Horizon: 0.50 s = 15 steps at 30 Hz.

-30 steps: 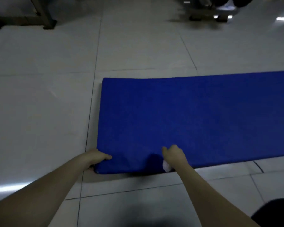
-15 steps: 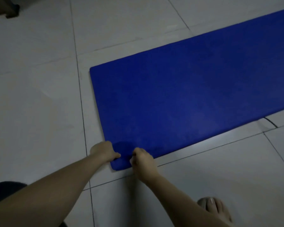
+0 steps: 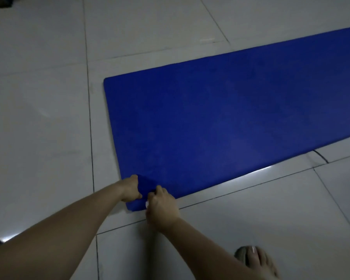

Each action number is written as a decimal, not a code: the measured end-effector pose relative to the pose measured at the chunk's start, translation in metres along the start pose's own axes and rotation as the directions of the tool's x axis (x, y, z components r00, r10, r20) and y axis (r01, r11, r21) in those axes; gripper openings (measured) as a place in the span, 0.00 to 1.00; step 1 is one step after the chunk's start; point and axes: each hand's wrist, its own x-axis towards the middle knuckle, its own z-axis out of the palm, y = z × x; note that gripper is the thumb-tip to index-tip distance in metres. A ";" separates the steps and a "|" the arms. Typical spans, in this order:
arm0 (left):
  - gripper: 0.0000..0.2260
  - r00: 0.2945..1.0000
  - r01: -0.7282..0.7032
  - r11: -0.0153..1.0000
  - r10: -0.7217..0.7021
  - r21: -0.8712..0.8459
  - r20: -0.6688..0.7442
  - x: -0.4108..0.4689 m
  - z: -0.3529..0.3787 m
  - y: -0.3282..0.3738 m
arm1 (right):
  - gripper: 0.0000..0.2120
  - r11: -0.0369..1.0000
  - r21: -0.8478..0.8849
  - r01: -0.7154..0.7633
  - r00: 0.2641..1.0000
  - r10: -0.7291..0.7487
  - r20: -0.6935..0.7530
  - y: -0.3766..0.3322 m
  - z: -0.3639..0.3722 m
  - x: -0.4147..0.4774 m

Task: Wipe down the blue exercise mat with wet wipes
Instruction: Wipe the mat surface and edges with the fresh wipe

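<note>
From the head camera I count one blue mat [image 3: 230, 122], one wet wipe [image 3: 147, 204], two hands, one bare foot [image 3: 255, 259] and one thin dark cable [image 3: 320, 156], all on or over the pale tiled floor [image 3: 38, 118].

The mat lies flat on the floor and stretches away from my hands, up and to the right; its near corner sits right between them. My left hand [image 3: 130, 188] has its fingers curled round the mat's short edge at that corner, and a small flap of mat stands up beside its knuckles. My right hand [image 3: 162, 207] is balled up just beside the left, almost touching it, at the mat's near long edge. Only a small white sliver of the wipe shows at its thumb side, so it grips the wipe. The foot is near my right forearm, off the mat. The cable peeks out from under the mat's long edge, well to the right of both hands.

Half a second ago the corner lay flat and no white showed at the right hand. Now the flap is raised and the hands are closer together.
</note>
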 end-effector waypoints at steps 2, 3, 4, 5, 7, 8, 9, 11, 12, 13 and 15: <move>0.25 1.000 0.010 0.998 -0.011 0.056 0.006 0.001 -0.002 0.004 | 0.08 0.999 -0.037 0.025 0.998 -0.022 0.065 0.000 -0.004 0.000; 0.26 1.000 0.022 0.996 -0.022 0.081 0.007 -0.001 -0.003 0.006 | 0.07 0.998 -0.049 0.039 0.996 -0.035 0.076 0.000 -0.004 0.000; 0.26 0.999 0.034 0.994 -0.035 0.100 0.008 -0.001 -0.003 0.007 | 0.07 0.998 -0.055 0.043 0.996 -0.038 0.086 0.001 -0.004 -0.001; 0.27 0.999 0.045 0.993 -0.046 0.113 0.003 0.001 -0.002 0.007 | 0.07 0.997 -0.059 0.046 0.996 -0.041 0.084 0.002 -0.004 0.001; 0.27 0.999 0.048 0.991 -0.048 0.125 -0.002 0.003 -0.001 0.010 | 0.08 0.997 -0.061 0.037 0.998 -0.034 0.050 0.004 -0.002 0.006; 0.26 0.999 0.052 0.991 -0.052 0.123 0.002 0.003 -0.002 0.011 | 0.09 0.998 -0.056 0.029 0.999 -0.027 0.022 0.004 0.000 0.007; 0.26 0.998 0.063 0.992 -0.065 0.110 0.009 0.002 -0.002 0.013 | 0.10 0.998 -0.061 0.031 0.999 -0.031 0.006 0.004 0.000 0.007; 0.28 0.995 0.098 0.990 -0.101 0.106 0.017 0.002 0.000 0.016 | 0.08 0.992 -0.101 0.076 0.997 -0.077 -0.005 0.005 0.004 0.006; 0.30 0.992 0.118 0.987 -0.121 0.110 0.020 0.003 0.000 0.017 | 0.07 0.987 -0.113 0.112 0.993 -0.114 -0.010 0.007 0.007 0.004; 0.31 0.990 0.135 0.985 -0.138 0.104 0.020 0.003 -0.001 0.017 | 0.06 0.981 -0.122 0.152 0.988 -0.155 -0.011 0.008 0.011 0.003; 0.30 0.987 0.154 0.985 -0.157 0.074 0.031 0.005 -0.003 0.016 | 0.04 0.967 -0.148 0.207 0.978 -0.209 0.000 0.011 0.018 0.002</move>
